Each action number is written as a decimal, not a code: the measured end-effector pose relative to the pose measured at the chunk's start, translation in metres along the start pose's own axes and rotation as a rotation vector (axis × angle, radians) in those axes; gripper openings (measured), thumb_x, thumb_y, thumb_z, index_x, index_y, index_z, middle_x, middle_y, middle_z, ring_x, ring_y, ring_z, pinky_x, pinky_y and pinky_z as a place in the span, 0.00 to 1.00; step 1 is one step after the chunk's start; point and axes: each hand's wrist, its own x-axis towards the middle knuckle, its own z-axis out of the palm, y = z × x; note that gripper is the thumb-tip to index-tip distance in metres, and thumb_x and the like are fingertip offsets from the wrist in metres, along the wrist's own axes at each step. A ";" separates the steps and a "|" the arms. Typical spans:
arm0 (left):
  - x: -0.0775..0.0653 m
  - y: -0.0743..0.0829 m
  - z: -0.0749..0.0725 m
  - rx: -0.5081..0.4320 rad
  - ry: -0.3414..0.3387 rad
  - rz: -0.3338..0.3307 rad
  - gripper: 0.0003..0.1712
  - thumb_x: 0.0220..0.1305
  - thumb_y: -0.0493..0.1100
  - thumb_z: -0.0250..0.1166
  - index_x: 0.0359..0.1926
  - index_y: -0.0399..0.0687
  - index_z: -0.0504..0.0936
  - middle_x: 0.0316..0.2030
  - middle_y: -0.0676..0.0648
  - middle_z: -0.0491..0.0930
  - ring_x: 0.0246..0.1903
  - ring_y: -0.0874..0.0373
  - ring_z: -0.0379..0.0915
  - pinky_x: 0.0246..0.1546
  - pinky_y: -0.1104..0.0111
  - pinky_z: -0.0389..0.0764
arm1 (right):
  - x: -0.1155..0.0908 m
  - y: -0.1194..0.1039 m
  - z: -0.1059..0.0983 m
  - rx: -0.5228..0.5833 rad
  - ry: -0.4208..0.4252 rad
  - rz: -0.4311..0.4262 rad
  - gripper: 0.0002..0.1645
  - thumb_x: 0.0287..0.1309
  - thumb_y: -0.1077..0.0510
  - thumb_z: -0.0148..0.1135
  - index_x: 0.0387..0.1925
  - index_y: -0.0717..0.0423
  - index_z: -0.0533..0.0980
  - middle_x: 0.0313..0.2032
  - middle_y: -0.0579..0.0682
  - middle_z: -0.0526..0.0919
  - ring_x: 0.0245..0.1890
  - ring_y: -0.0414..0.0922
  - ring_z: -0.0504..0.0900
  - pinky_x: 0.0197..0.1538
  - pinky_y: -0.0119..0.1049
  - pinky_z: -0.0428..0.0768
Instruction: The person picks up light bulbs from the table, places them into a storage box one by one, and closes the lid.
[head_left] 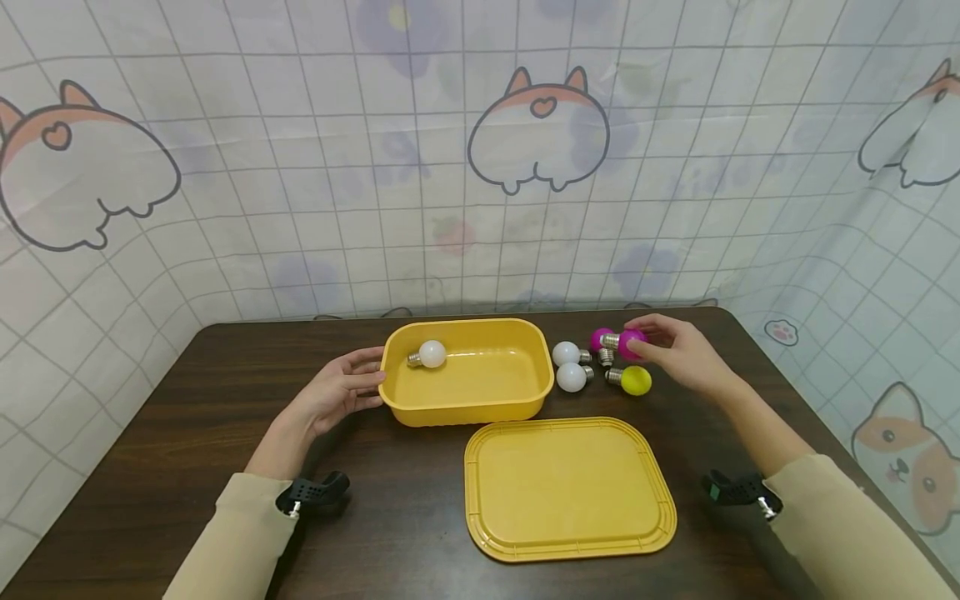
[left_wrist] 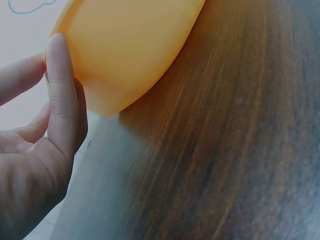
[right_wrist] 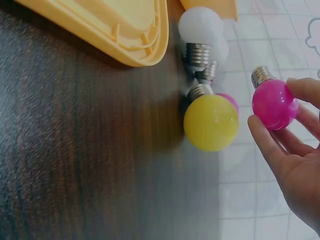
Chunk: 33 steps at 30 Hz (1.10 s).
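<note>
My left hand (head_left: 337, 392) reaches to the left end of a yellow plastic tub (head_left: 465, 412), its spread, mostly straight fingers touching the rim and end wall. Inside the tub lies one white light bulb (head_left: 432, 354). With the thumb and fingertips of my right hand (head_left: 686, 354) I pinch a magenta light bulb (right_wrist: 275, 104) by its round globe, the metal screw base pointing left in the head view. Below it are a yellow bulb (head_left: 636, 381) and a second magenta bulb (head_left: 600, 338), partly hidden. Two white bulbs (head_left: 572, 377) lie beside the tub's right end.
A flat yellow lid (head_left: 570, 492) lies on the dark wood table (head_left: 390, 517), in front of the tub and toward the right. Behind the table and along its right side hangs a white gridded cloth (head_left: 420, 183) with cartoon animals. Each wrist wears a black strap (head_left: 311, 492).
</note>
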 end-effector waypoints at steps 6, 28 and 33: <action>0.000 -0.001 0.000 0.000 0.001 -0.002 0.39 0.75 0.35 0.61 0.79 0.37 0.52 0.71 0.30 0.63 0.47 0.54 0.83 0.46 0.66 0.86 | 0.003 -0.004 0.001 -0.024 -0.003 -0.010 0.28 0.73 0.48 0.63 0.65 0.61 0.74 0.58 0.61 0.80 0.57 0.57 0.79 0.52 0.29 0.78; 0.001 -0.001 0.000 0.000 0.015 -0.006 0.39 0.75 0.34 0.61 0.79 0.38 0.53 0.70 0.31 0.65 0.47 0.54 0.84 0.47 0.65 0.86 | 0.019 -0.024 0.015 -0.007 -0.006 -0.055 0.26 0.71 0.48 0.65 0.62 0.59 0.76 0.56 0.58 0.81 0.55 0.55 0.81 0.52 0.39 0.84; 0.001 -0.001 0.000 0.000 0.018 -0.006 0.39 0.75 0.34 0.61 0.79 0.38 0.53 0.70 0.31 0.65 0.46 0.55 0.84 0.47 0.65 0.86 | 0.023 -0.027 0.021 0.004 -0.009 -0.061 0.25 0.70 0.50 0.66 0.61 0.59 0.76 0.55 0.57 0.81 0.54 0.54 0.82 0.50 0.37 0.84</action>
